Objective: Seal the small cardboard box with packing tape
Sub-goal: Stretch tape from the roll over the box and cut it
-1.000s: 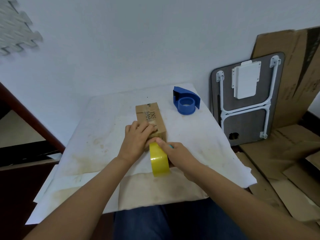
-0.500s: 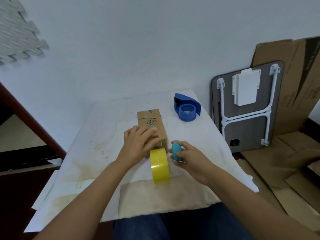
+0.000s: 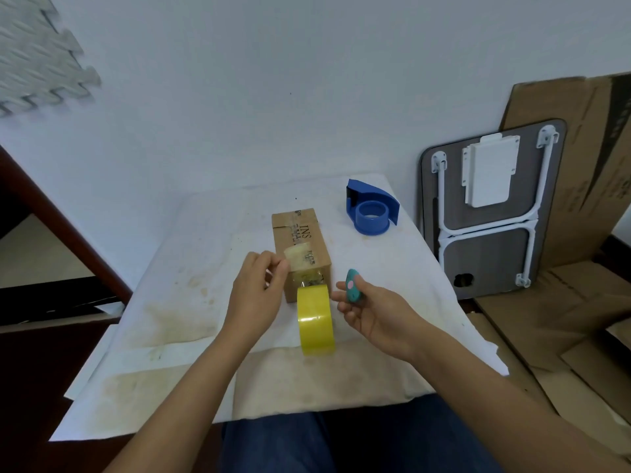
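Note:
A small brown cardboard box point(image 3: 300, 237) lies on the white-covered table point(image 3: 191, 302), printed side up. A strip of clear tape runs from its top down its near end to a yellow tape roll point(image 3: 314, 319) standing on edge just in front of it. My left hand point(image 3: 257, 295) is at the box's near left corner, fingers pinched on the edge of the tape strip. My right hand point(image 3: 372, 310) hovers to the right of the roll, palm up, holding a small teal cutter point(image 3: 353, 286).
A blue tape dispenser point(image 3: 372, 211) sits at the table's far right. A folded lap table point(image 3: 491, 206) and flattened cardboard point(image 3: 580, 165) lean against the wall on the right. More cardboard covers the floor there. A dark wooden rail point(image 3: 68, 227) runs along the left.
My right hand let go of the roll, drew back to the right and turned up with the teal cutter. My left hand slid off the box top to its near left corner.

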The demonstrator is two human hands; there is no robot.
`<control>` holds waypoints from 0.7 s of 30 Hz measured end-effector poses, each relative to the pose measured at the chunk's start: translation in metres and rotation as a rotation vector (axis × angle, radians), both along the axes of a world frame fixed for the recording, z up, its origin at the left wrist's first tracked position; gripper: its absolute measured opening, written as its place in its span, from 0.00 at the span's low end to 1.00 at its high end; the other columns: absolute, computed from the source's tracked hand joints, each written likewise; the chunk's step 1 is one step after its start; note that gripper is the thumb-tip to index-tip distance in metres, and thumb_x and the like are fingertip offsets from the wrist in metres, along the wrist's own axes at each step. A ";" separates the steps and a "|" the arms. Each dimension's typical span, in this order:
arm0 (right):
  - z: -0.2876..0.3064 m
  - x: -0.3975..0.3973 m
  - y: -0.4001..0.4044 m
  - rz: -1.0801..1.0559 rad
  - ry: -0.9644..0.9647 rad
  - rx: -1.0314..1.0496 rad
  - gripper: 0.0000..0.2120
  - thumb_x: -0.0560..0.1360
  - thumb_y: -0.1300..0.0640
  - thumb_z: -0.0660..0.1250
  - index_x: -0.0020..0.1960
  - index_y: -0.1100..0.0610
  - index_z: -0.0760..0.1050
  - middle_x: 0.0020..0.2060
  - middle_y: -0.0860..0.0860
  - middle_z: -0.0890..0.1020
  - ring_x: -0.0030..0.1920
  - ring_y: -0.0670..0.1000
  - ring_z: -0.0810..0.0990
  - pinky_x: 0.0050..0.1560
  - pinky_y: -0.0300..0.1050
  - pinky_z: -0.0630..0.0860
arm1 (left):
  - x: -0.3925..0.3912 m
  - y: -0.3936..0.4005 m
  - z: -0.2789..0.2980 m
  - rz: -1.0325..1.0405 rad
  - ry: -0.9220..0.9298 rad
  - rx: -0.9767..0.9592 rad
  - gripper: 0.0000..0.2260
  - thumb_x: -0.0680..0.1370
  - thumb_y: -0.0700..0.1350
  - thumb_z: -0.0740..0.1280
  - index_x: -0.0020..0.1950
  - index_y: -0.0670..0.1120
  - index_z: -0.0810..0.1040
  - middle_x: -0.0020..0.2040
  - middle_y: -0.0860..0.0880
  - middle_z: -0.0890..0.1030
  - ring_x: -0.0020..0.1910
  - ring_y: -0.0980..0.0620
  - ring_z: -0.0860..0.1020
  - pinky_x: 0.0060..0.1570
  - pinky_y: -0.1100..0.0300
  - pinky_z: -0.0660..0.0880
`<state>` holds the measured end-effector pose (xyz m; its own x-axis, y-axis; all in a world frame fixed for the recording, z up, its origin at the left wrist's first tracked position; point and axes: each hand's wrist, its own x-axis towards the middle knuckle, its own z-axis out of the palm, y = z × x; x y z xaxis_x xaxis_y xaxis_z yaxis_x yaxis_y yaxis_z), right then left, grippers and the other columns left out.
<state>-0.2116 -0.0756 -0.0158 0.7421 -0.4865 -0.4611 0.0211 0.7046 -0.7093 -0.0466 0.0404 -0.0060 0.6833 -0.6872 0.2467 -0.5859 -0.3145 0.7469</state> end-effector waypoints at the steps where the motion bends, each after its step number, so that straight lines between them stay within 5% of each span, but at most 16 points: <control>1: 0.000 0.000 0.000 0.008 -0.016 0.070 0.18 0.83 0.52 0.56 0.62 0.64 0.74 0.43 0.56 0.82 0.37 0.47 0.77 0.34 0.36 0.78 | -0.003 0.003 0.000 0.031 0.126 0.064 0.12 0.82 0.52 0.61 0.46 0.45 0.76 0.45 0.48 0.78 0.40 0.55 0.79 0.42 0.56 0.77; 4: 0.000 -0.001 0.001 0.049 -0.035 0.126 0.19 0.84 0.52 0.53 0.60 0.64 0.75 0.38 0.55 0.83 0.36 0.47 0.77 0.30 0.35 0.77 | -0.015 0.009 0.005 -0.009 0.600 0.179 0.22 0.82 0.59 0.57 0.53 0.40 0.77 0.41 0.46 0.81 0.36 0.50 0.80 0.39 0.55 0.79; 7: 0.002 -0.001 0.004 0.039 -0.049 0.114 0.16 0.83 0.55 0.55 0.61 0.64 0.74 0.38 0.55 0.83 0.36 0.47 0.76 0.29 0.34 0.76 | -0.028 0.013 0.010 -0.091 0.855 0.211 0.27 0.81 0.63 0.55 0.50 0.42 0.83 0.40 0.44 0.85 0.38 0.50 0.83 0.40 0.58 0.81; 11: 0.002 0.001 0.004 -0.019 -0.033 0.092 0.13 0.82 0.59 0.56 0.60 0.67 0.71 0.36 0.57 0.84 0.33 0.48 0.78 0.29 0.34 0.76 | -0.036 0.012 0.010 -0.142 0.943 0.222 0.27 0.77 0.67 0.57 0.54 0.49 0.86 0.49 0.45 0.87 0.47 0.48 0.85 0.45 0.57 0.82; 14: 0.003 0.003 0.003 0.000 0.011 0.030 0.11 0.82 0.58 0.57 0.55 0.66 0.72 0.39 0.57 0.83 0.35 0.47 0.78 0.31 0.35 0.77 | -0.040 0.010 0.014 -0.171 1.010 0.173 0.18 0.79 0.60 0.62 0.52 0.50 0.86 0.49 0.47 0.87 0.48 0.50 0.85 0.46 0.57 0.81; 17: 0.004 0.004 0.001 0.033 0.033 -0.110 0.12 0.83 0.60 0.57 0.60 0.66 0.72 0.41 0.55 0.82 0.35 0.46 0.78 0.34 0.35 0.77 | -0.042 0.010 0.016 -0.177 1.062 0.118 0.13 0.80 0.54 0.64 0.53 0.48 0.84 0.48 0.47 0.88 0.47 0.50 0.85 0.45 0.57 0.82; 21: 0.004 0.003 -0.002 0.070 0.025 -0.221 0.12 0.83 0.59 0.55 0.59 0.64 0.73 0.43 0.55 0.83 0.33 0.45 0.77 0.36 0.36 0.75 | -0.041 0.013 0.015 -0.166 1.066 0.107 0.11 0.80 0.53 0.65 0.51 0.50 0.84 0.51 0.45 0.87 0.48 0.49 0.84 0.45 0.57 0.81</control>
<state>-0.2085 -0.0773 -0.0115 0.7671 -0.5254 -0.3681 -0.0423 0.5311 -0.8463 -0.0880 0.0533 0.0092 0.4068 -0.7737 -0.4858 0.3076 -0.3847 0.8703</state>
